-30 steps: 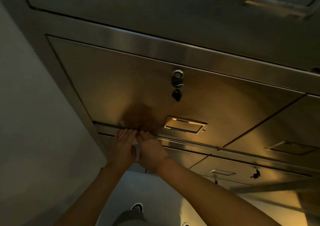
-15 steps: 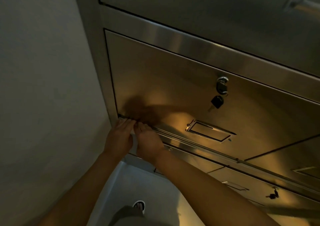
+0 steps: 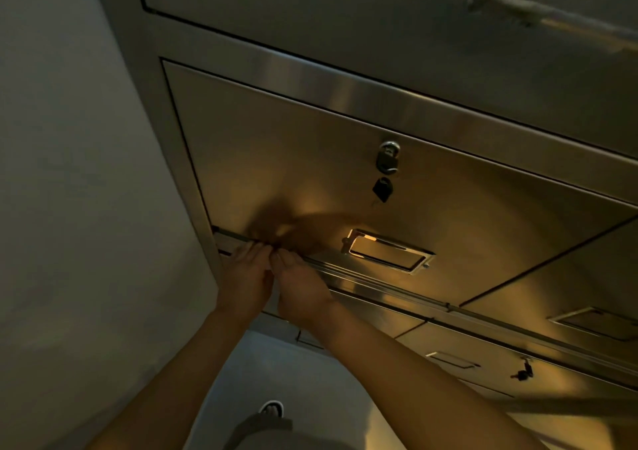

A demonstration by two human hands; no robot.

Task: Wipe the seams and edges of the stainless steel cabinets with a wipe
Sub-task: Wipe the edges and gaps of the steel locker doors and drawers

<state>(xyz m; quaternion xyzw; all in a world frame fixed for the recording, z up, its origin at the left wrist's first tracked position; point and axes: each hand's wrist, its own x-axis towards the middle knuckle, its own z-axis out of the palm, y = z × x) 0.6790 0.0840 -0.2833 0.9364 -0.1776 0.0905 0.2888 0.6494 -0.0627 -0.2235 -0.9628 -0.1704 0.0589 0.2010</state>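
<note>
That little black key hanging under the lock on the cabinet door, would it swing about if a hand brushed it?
Probably. The black key hangs below the lock, seemingly attached only at its top, so a nudge would likely set it swinging. It looks small beside the door's recessed handle, so probably light. It might tap the steel door.

The stainless steel cabinet [image 3: 276, 159] stands against the wall [image 3: 76, 173]. On its door, a padlock [image 3: 389, 158] and key [image 3: 382, 189] hang above the recessed handle [image 3: 386, 251]. Below the cabinet lies the floor [image 3: 276, 363].
</note>
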